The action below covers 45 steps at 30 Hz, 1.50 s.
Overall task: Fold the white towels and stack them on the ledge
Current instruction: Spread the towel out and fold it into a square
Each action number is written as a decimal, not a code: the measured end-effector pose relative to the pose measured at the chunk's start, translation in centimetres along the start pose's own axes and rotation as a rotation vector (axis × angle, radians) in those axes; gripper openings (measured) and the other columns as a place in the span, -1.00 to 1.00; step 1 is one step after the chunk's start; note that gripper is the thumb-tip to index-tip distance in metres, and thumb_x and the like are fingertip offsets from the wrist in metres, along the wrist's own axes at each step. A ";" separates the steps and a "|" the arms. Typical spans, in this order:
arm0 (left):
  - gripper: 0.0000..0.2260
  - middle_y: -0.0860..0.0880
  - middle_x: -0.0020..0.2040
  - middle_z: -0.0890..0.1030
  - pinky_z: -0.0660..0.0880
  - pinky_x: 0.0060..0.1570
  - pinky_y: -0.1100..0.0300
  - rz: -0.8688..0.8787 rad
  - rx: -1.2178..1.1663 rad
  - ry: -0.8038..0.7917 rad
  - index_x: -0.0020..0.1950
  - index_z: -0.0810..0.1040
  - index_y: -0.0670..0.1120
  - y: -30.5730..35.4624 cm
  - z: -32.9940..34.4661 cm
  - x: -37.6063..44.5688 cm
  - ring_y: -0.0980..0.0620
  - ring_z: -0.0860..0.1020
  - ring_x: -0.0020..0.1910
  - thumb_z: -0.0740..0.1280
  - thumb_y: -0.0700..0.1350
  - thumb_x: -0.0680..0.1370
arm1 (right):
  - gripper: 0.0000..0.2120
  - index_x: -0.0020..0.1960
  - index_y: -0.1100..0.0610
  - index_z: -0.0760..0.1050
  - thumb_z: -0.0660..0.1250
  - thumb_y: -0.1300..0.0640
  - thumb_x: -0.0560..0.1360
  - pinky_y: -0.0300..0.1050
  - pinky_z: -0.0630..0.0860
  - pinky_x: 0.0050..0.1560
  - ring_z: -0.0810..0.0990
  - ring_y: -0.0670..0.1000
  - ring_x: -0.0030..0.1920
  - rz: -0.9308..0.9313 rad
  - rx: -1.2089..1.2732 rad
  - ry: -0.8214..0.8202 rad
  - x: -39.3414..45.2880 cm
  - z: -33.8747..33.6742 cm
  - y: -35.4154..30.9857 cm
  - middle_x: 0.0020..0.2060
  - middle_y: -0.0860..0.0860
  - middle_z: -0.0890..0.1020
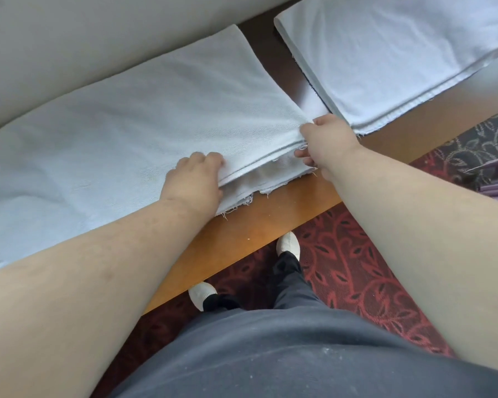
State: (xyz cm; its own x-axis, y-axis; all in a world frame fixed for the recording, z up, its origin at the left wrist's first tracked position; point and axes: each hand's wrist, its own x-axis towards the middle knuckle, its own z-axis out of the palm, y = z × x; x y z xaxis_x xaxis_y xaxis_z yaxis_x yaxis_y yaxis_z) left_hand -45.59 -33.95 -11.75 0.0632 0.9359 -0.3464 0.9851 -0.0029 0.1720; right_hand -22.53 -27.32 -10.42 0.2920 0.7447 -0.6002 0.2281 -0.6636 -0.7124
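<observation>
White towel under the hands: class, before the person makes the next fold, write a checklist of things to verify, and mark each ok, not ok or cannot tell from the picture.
1. Left hand has hold of the white towel at its near hem: ok, fingers curl over the upper layer.
2. Right hand holds the towel's corner: ok, it pinches the layers there.
3. Near edges of the layers line up: not ok, a frayed lower layer sticks out past the upper hem.
4. Towel lies flat on the wooden ledge: ok, only light ripples.
5. Folded towel stack is apart from this towel: ok, a gap shows.
6. Far edge is aligned: cannot tell.
</observation>
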 end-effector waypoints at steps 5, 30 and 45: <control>-0.66 -0.06 0.15 0.41 0.42 -0.13 0.03 -0.050 -0.097 0.016 0.28 0.40 0.06 -1.5 -1.1 -0.6 -0.10 0.42 -0.01 0.23 -0.19 0.53 | -0.87 0.17 -0.04 0.39 0.20 0.10 0.63 -0.09 0.68 -0.26 0.57 -0.03 -0.33 0.040 0.175 -0.007 -0.4 -0.2 0.4 -0.09 -0.01 0.53; -0.55 -0.01 0.23 0.39 0.49 0.08 0.00 0.155 -0.102 -0.269 0.41 0.31 0.14 2.3 2.2 -2.3 -0.07 0.45 0.18 0.31 -0.10 0.55 | -0.70 0.20 0.01 0.38 0.29 0.15 0.48 -0.02 0.49 0.05 0.52 0.11 0.08 -0.033 -0.323 0.405 -0.4 -1.3 4.8 0.20 0.06 0.47; -0.58 -0.02 0.35 0.44 0.26 0.30 0.01 -0.398 -0.249 0.276 0.42 0.38 0.05 -13.0 1.9 -13.2 -0.08 0.37 0.33 0.22 0.13 0.59 | -0.55 0.49 -0.03 0.33 0.21 0.08 0.61 -0.03 0.14 0.49 0.17 0.05 0.51 -1.035 -1.021 -0.547 -11.1 19.9 -1.7 0.51 -0.01 0.29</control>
State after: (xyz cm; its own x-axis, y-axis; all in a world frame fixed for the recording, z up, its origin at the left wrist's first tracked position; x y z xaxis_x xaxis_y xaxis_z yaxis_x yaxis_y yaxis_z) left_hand -58.94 -46.97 -11.18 -0.3841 0.9056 -0.1798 0.8547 0.4224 0.3018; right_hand -44.60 -33.02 -9.81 -0.6974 0.6764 -0.2371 0.6893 0.5422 -0.4805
